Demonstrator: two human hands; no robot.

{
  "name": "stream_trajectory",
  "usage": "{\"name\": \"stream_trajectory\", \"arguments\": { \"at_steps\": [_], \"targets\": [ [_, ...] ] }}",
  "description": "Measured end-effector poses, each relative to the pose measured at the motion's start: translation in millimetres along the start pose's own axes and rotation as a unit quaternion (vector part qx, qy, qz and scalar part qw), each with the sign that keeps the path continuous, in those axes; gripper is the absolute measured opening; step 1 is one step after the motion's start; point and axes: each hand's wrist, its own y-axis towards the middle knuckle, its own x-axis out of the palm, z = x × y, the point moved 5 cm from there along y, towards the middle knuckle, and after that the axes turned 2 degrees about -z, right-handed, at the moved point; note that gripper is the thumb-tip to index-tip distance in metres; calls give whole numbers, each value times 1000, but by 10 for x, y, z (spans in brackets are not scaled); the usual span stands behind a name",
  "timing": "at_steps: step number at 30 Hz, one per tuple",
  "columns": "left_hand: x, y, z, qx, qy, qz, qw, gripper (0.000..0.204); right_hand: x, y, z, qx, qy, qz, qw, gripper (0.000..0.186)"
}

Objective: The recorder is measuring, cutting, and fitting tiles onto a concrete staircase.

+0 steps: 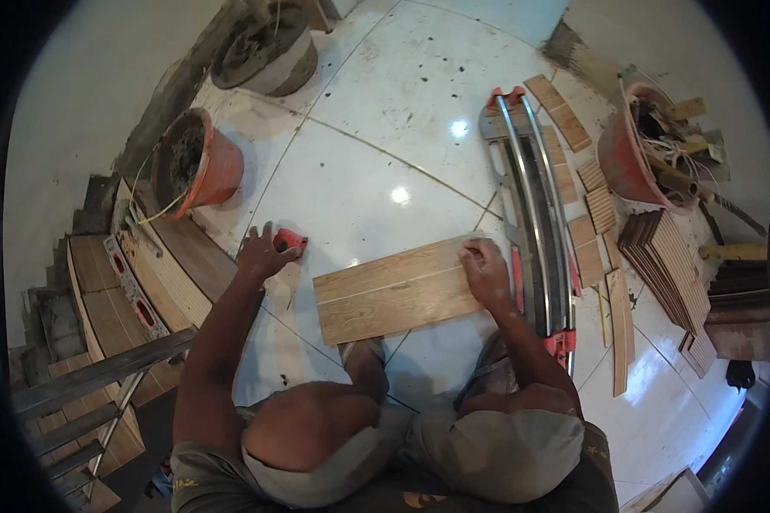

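A wood-look tile [393,295] with a pale line along its middle lies on the floor before my knees, its near edge over my foot. My right hand [486,269] rests at the tile's right end, fingers curled and pressed together; whatever they hold is too small or hidden to tell. Left of the tile, my left hand [265,250] is down at the floor with a small red and black tape measure [292,243] between thumb and forefinger. Right of my right hand stands a long tile cutter [535,205] with two metal rails.
Buckets stand at left, an orange one [218,167] and a mortar-caked one [287,64]. A red bucket [620,158] of scraps is at right, near stacked tiles [672,265] and cut strips [620,333]. Left are tiled stairs [94,278], a spirit level [135,286] and a metal railing [103,372].
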Motion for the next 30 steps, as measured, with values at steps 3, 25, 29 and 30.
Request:
{"name": "stream_trajectory", "arguments": {
  "at_steps": [3,25,29,30],
  "targets": [
    [299,29,-65,13,-227,-119,966,99,-23,-129,-88,8,-60,55,997,22],
    [96,-1300,1276,153,-622,-377,669,61,987,-451,-1170,-153,-16,-305,940,36],
    [-67,-1384,1203,212,-468,-308,801,61,1040,-568,-1004,-18,37,-358,933,27],
    [-111,-1404,1170,199,-426,-298,831,62,1058,-587,-998,11,59,-374,926,28]
  ]
}}
